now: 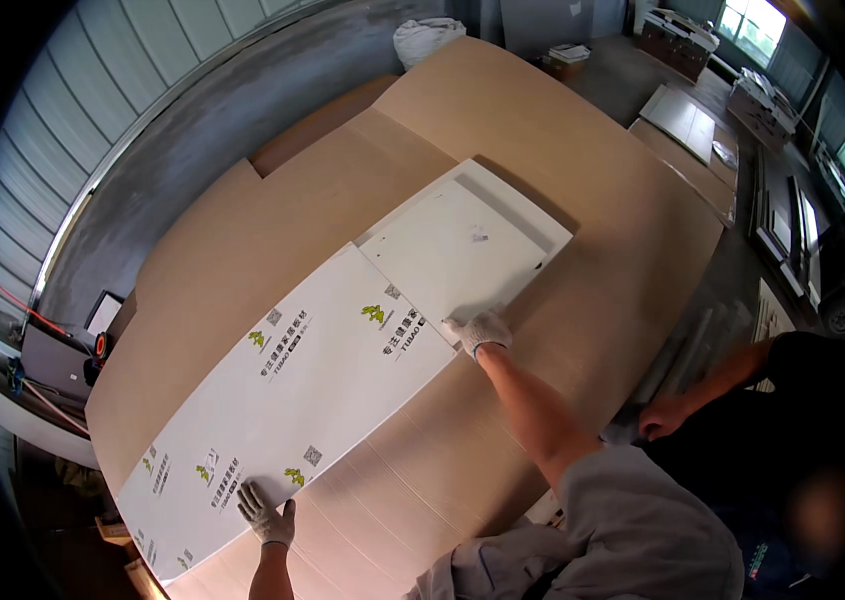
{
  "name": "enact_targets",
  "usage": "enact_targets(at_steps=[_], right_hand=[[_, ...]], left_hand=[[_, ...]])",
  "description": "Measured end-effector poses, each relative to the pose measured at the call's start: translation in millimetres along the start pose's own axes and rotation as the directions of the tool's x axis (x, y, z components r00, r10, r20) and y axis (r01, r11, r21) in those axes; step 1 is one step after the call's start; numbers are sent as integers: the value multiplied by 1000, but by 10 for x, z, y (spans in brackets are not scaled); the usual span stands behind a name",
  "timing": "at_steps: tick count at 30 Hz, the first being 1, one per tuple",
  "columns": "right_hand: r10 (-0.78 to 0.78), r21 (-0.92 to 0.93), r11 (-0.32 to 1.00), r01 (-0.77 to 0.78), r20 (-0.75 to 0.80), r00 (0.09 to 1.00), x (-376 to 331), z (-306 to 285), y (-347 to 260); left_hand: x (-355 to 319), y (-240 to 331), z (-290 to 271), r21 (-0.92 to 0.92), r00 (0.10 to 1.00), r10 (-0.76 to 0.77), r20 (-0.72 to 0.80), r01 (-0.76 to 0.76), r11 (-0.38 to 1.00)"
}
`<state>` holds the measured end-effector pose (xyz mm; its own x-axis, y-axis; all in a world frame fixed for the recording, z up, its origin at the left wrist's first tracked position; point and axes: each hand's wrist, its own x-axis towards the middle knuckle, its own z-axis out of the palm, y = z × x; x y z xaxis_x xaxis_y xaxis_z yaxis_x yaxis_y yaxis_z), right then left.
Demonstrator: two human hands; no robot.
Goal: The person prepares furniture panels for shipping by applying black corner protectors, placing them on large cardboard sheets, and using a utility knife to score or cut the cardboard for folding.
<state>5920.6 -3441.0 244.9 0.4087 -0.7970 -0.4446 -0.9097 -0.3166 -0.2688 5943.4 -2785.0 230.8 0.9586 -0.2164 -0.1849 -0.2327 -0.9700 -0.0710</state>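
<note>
A long white board point(338, 380) with printed green and black marks lies on a large sheet of brown cardboard point(603, 180). Its far end meets a plain white panel point(468, 235) that has a raised rim and a few small dark spots. My left hand point(268, 517), in a grey work glove, rests open on the near edge of the printed board, fingers spread. At the right-hand corner where board and panel meet, my gloved right hand point(483, 328) curls its fingers over the edge. The undersides of those fingers are hidden.
Close on my right, a co-worker's bare hand point(665, 415) is beside blurred long clear pieces point(688, 355). Flat white panels point(678, 122) lie on cardboard farther right. A white sack point(428, 42) stands against the far wall. A red hose point(18, 292) runs along the left wall.
</note>
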Motion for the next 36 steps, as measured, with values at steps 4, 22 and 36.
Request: enact_targets(at_steps=[4,22,36], right_hand=[[-63,-27,998,61,-62,996,14,62,37],[-463,135,844,519,-304,833,-1902,1438,1213],[-470,-247,862,442,-66,880,-4044,2343,1644]], left_hand=[[-26,-31,29,7,1000,0,-18,0,1000],[-247,-12,48,-1,999,37,24,-37,999],[-4187,-1520,1626,-404,999,-5,49,25,914]])
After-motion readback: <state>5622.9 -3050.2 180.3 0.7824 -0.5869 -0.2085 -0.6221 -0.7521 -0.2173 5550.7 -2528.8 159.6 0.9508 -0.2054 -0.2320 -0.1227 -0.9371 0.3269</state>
